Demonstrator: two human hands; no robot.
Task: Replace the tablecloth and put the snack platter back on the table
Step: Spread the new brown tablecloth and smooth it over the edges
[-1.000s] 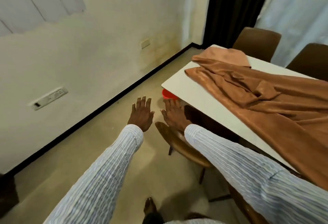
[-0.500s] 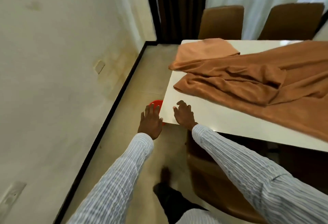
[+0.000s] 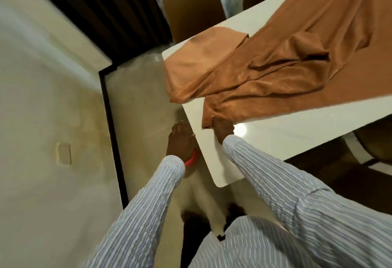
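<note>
A rumpled brown tablecloth lies across the white table, and one folded flap hangs over the table's left end. My right hand rests on the tabletop with its fingers curled at the cloth's near corner, pinching its edge. Beside the table's end, my left hand hovers over the floor with straight fingers and holds nothing. A red round thing shows under my left wrist, low by the table's edge and mostly hidden. No snack platter is visible.
Two brown chairs stand at the table's far side before dark and white curtains. Another chair is tucked in at the near side on the right. A wall with a black skirting runs close on the left.
I have walked round to the table's end. My right hand slid forward over the tabletop to the cloth's near corner. My left hand stays beside the table, over the red thing.
</note>
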